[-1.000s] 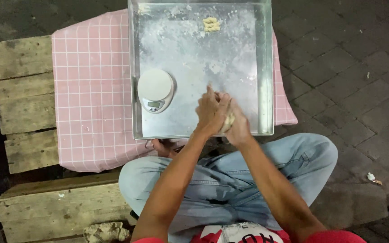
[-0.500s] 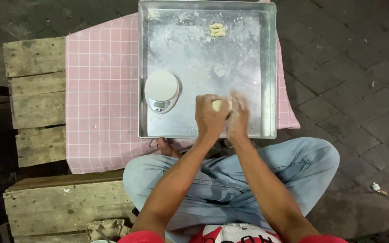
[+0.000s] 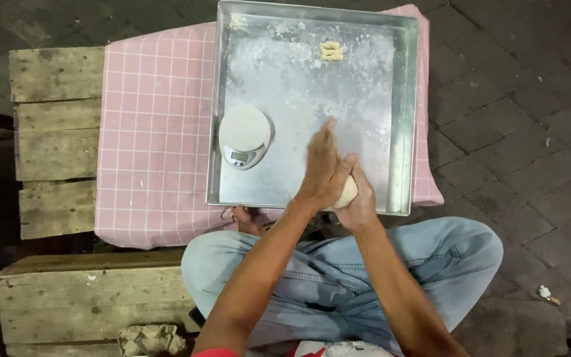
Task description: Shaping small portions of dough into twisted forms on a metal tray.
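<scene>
pale dough ball (image 3: 347, 192) pressed between left hand (image 3: 323, 170) and right hand (image 3: 359, 201), fingers clamped on it, above near edge of floured metal tray (image 3: 401, 119). white kitchen scale (image 3: 244, 137) in tray, left of hands.

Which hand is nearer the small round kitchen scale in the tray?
Left. The left hand lies just right of the scale, over the dough ball. The right hand cups the dough from the far side, nearer the tray edge.
</scene>
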